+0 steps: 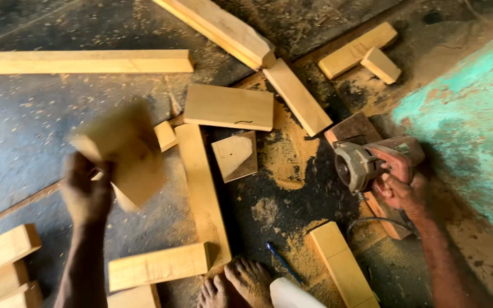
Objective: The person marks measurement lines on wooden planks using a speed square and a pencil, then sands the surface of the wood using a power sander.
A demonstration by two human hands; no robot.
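Wood block: flat pale piece (pixel 125 151), blurred, lifted clear of the floor at left of centre, tilted.
Left hand: (pixel 87 191) clenched around the lower left edge of the wood block, arm coming up from the bottom edge.
Power saw: grey and brown hand-held tool (pixel 366 162), round blade guard facing left, resting over a reddish board (pixel 354 128) at right.
Right hand: (pixel 397 182) closed on the power saw's handle, fingers wrapped over the top.
Cord: dark cable (pixel 372 221) looping from under the power saw toward the lower right.
Floor: dark concrete (pixel 24 137), scattered with shavings.
Sawdust: thick tan heap (pixel 286 154) between the centre boards and the power saw; thinner patch lower down.
Centre boards: long narrow strip (pixel 202 188) running down from the middle; wide rectangular board (pixel 229 106) just above it; small square piece (pixel 235 155) with a pale patch, just beside the strip.
Upper boards: long plank (pixel 81 61) lying across the top left; thick beam (pixel 223 29) slanting in from the top; short pair (pixel 360 52) crossed at upper right.
Lower boards: stacked blocks (pixel 4 265) at lower left; short block (pixel 158 265) touching the strip's foot; another block (pixel 343 268) at lower right.
Feet: bare toes (pixel 238 282) at the bottom centre.
Pencil: blue (pixel 283 262), just right of the feet.
Wall: green painted surface (pixel 469 120) at far right.
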